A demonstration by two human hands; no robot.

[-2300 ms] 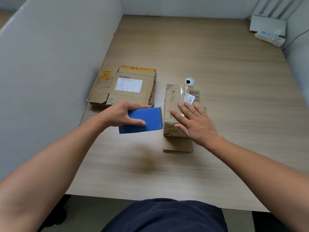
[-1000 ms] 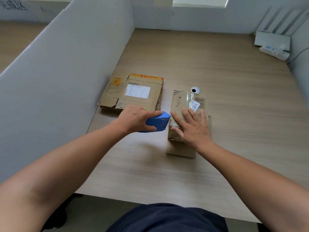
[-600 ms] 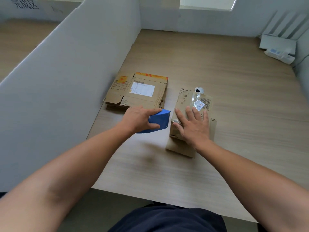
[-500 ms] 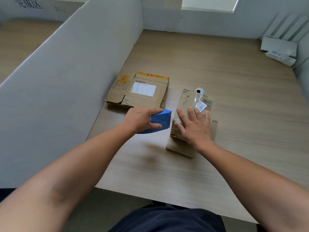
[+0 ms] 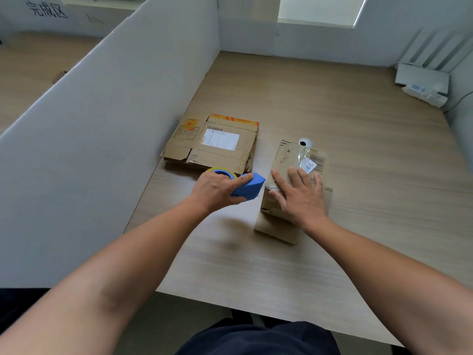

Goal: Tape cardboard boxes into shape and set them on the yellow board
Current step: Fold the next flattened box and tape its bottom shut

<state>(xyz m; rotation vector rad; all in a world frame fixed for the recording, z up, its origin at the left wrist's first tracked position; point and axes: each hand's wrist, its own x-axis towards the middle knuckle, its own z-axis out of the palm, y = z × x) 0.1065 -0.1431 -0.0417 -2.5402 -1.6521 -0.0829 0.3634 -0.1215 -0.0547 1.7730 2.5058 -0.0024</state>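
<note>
Beneath the right hand (image 5: pixel 300 201), fingers (image 5: pixel 279 181) flat, lies the box (image 5: pixel 284 158); left hand (image 5: pixel 215 188) grips the dispenser (image 5: pixel 250 189) alongside.

Surface: a pale wood-grain table (image 5: pixel 332 103) fills the middle of the frame.
Left side: a white partition (image 5: pixel 102 124) runs from the lower left to the top centre.
Top: a white back wall (image 5: pixel 320 44) with 1 bright window (image 5: pixel 317 10).
Upper right: a white box (image 5: pixel 421 78) and a power strip (image 5: pixel 425 94) in the table's corner.
Upper left: another wood surface (image 5: pixel 25 67), black writing (image 5: pixel 47 10) above it.
Light: soft daylight, even.
</note>
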